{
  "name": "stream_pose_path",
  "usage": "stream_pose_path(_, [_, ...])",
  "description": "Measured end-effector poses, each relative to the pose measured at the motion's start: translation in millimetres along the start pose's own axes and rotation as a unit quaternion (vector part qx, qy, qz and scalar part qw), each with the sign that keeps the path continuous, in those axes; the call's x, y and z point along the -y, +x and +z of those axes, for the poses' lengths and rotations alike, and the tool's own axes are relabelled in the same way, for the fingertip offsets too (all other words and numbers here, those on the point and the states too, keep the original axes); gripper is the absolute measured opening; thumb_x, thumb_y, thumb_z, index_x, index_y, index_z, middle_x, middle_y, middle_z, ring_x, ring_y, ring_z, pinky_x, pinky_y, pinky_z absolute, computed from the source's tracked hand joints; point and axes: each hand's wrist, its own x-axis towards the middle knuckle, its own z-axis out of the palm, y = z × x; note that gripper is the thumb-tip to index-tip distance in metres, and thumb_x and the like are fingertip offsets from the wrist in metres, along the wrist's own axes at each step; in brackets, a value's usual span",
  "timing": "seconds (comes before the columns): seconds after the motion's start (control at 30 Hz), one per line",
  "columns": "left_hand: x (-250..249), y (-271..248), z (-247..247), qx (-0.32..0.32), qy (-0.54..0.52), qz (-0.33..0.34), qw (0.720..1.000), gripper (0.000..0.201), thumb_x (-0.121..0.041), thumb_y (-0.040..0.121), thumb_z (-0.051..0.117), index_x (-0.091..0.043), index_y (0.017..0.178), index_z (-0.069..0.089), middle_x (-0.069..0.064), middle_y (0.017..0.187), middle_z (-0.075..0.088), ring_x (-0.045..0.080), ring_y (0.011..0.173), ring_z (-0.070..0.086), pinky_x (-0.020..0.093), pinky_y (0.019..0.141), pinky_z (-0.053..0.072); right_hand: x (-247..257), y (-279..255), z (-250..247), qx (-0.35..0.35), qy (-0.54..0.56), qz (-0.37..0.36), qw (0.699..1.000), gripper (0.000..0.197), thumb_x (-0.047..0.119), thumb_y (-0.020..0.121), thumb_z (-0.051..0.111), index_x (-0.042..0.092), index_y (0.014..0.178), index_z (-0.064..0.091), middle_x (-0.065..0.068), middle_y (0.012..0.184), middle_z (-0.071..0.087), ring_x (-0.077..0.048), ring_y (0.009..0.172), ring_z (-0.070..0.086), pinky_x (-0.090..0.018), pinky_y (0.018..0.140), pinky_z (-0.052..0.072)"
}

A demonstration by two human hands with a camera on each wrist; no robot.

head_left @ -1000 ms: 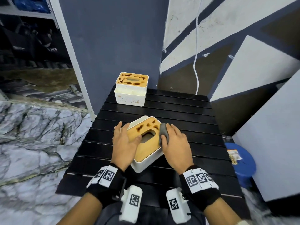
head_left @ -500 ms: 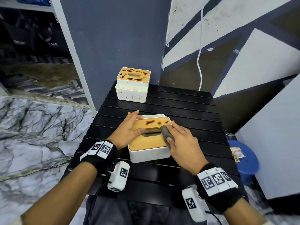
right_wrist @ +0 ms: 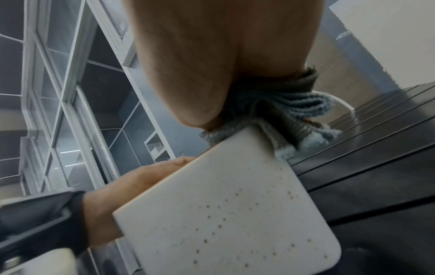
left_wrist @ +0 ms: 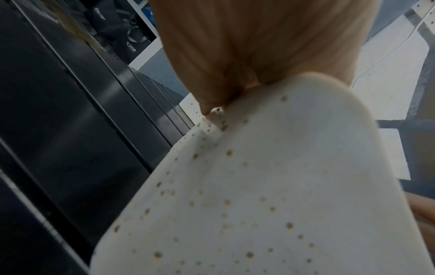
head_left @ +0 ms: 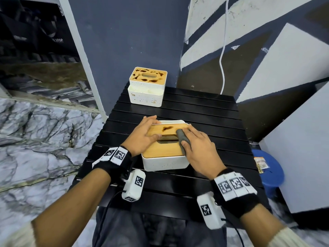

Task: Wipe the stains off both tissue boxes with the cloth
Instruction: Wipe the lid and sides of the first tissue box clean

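– Where's the cloth (head_left: 182, 139)?
– Bunched under the right hand (head_left: 199, 152), its fingers pressing it onto the wooden lid of the near tissue box (head_left: 165, 162), beside a dark stain (head_left: 167, 128).
– And the left hand (head_left: 142, 138)?
– Flat on the lid's left side, fingers straight, thumb near the slot.
– The second box?
– The far tissue box (head_left: 146, 96) sits at the back of the black slatted tabletop (head_left: 204, 111), well apart, its lid blotched brown.
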Motion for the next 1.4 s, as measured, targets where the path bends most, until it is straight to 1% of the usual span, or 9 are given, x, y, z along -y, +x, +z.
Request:
stream_pose_path(0.17, [0.7,0.9,2.2,-0.020,-0.007,0.001,1.000,0.043,-0.018,0.095,0.066,-0.018,0.136,0.052,0.000,0.161,0.032,0.020,0.155,0.009,0.032,0.121,0.010,3.9,16.8,3.7,-0.014,0.018,0.011,1.000,0.046,0.031,0.100,0.038,0.024,0.145,0.030,0.004,0.157,0.021,-0.024,0.137,0.028,-0.052,0.103,0.035])
stream_pose_path(0.33, [-0.1,1.1,3.6,-0.027,0.004,-0.003,1.000,0.045,-0.020,0.096,0.065,-0.017,0.139,0.051,0.001,0.159,0.034,0.019,0.154,0.012,0.024,0.117,0.010,-5.8,-14.1,4.9,-0.012,0.028,-0.020,0.999,0.048,0.032,0.100,0.038,0.024,0.146,0.031,0.008,0.157,0.021,-0.019,0.138,0.027,-0.047,0.107,0.035])
stream_pose_path(0.67, [0.2,2.6,2.4,0.001,0.018,0.008,1.000,0.046,-0.021,0.097,0.063,-0.018,0.141,0.048,-0.002,0.158,0.033,0.018,0.154,0.010,0.024,0.117,0.009,0.8,17.2,1.1,-0.014,0.008,-0.002,1.000,0.047,0.027,0.100,0.039,0.021,0.145,0.030,0.000,0.156,0.024,-0.027,0.134,0.033,-0.048,0.104,0.037])
stream_pose_path(0.8, [0.0,1.2,4.4,-0.008,0.016,0.004,1.000,0.046,-0.022,0.097,0.063,-0.017,0.141,0.048,-0.002,0.153,0.036,0.017,0.152,0.017,0.029,0.121,0.015,-2.7,-8.4,2.7,-0.014,0.006,-0.016,1.000,0.049,0.030,0.100,0.038,0.022,0.147,0.028,0.003,0.157,0.022,-0.023,0.136,0.029,-0.046,0.106,0.036])
stream_pose_path(0.9, [0.5,1.9,3.5,0.000,0.017,0.002,1.000,0.047,-0.023,0.098,0.062,-0.018,0.142,0.046,-0.004,0.154,0.036,0.016,0.153,0.013,0.027,0.120,0.012,-4.7,-22.2,3.8,-0.005,0.004,-0.013,1.000,0.048,0.032,0.101,0.036,0.024,0.148,0.027,0.005,0.157,0.021,-0.019,0.137,0.028,-0.043,0.108,0.035])
stream_pose_path(1.07, [-2.8,1.5,0.3,0.017,0.021,0.003,1.000,0.046,-0.022,0.099,0.061,-0.019,0.142,0.046,-0.001,0.153,0.037,0.016,0.153,0.011,0.021,0.112,0.015,0.5,19.3,1.6,-0.017,-0.003,0.010,1.000,0.048,0.029,0.100,0.038,0.022,0.146,0.029,-0.001,0.157,0.022,-0.027,0.135,0.032,-0.048,0.104,0.037])
stream_pose_path(1.13, [-3.6,0.6,0.8,0.011,0.015,-0.011,1.000,0.047,-0.023,0.099,0.061,-0.021,0.143,0.046,0.002,0.156,0.034,0.017,0.154,0.009,0.024,0.114,0.015,0.2,30.9,2.8,-0.012,-0.004,0.012,1.000,0.049,0.030,0.100,0.037,0.022,0.147,0.027,-0.001,0.157,0.021,-0.027,0.137,0.030,-0.049,0.106,0.035])
stream_pose_path(1.27, [-2.8,-0.5,1.1,0.017,0.016,-0.023,0.999,0.048,-0.028,0.099,0.061,-0.025,0.144,0.044,0.003,0.155,0.031,0.016,0.154,0.011,0.028,0.116,0.017,-3.0,11.7,6.5,-0.014,0.010,0.003,1.000,0.048,0.031,0.101,0.036,0.022,0.147,0.026,0.000,0.158,0.019,-0.025,0.136,0.029,-0.048,0.107,0.034])
stream_pose_path(1.4, [-4.3,-0.7,1.6,0.022,0.005,-0.020,1.000,0.047,-0.027,0.099,0.060,-0.024,0.144,0.045,0.003,0.149,0.034,0.014,0.154,0.010,0.023,0.113,0.014,-6.2,-8.5,9.3,-0.020,0.024,-0.005,0.999,0.048,0.030,0.100,0.038,0.022,0.147,0.029,0.002,0.157,0.020,-0.023,0.135,0.030,-0.046,0.106,0.036])
